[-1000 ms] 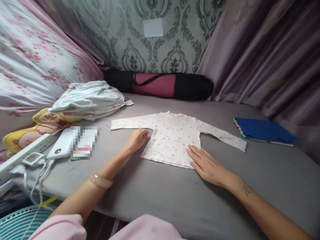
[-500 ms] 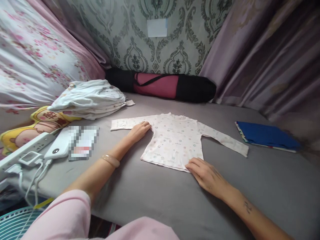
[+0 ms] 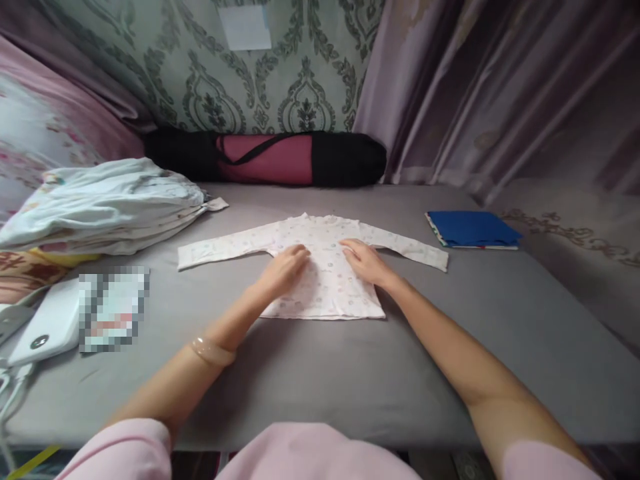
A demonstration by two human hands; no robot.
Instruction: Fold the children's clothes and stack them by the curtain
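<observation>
on grey sheeting (image 3: 320,380), a shirt (image 3: 327,297) lay spread, likely against creases, under left hand (image 3: 287,269) and right hand (image 3: 369,263), both unclenched.

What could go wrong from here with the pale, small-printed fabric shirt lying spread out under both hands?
Wrinkling: the bare left hand and bare right hand are over the body of the pale printed shirt, so a sideways drag could rumple it.
Twisting: both long printed sleeves lie spread out beyond the hands, so they might bunch if the body shifts.
Snagging: a white rectangular device lies off to the left with white cables by its near end, so a wide sweep might catch them.
</observation>
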